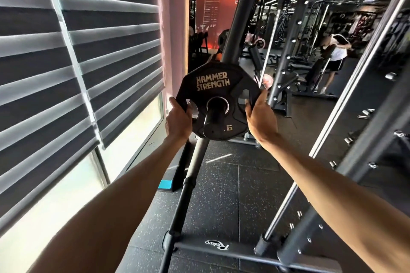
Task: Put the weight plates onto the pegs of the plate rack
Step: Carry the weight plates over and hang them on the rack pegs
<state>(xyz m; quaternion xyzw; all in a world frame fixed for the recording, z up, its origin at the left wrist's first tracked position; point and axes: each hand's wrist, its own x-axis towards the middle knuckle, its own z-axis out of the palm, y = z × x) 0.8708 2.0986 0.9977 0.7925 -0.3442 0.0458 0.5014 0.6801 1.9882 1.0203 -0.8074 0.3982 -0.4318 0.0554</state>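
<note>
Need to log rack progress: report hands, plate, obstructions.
Left hand, right hand gripping weight plate edges. Plate's hole around the peg. Nothing seen blocking.

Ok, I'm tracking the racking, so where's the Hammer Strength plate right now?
Mid-frame in the head view, the plate is threaded on a peg of the rack's slanted post, left hand gripping its left edge, right hand its right edge.

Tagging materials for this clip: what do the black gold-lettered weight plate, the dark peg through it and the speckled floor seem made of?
Black gold-lettered weight plate: probably a rubber or urethane coating, matte; a bright metal ring lines its hole. Dark round peg: likely painted steel, smooth dull sheen. Speckled dark floor: looks like rubber tiles, seams visible.
</note>
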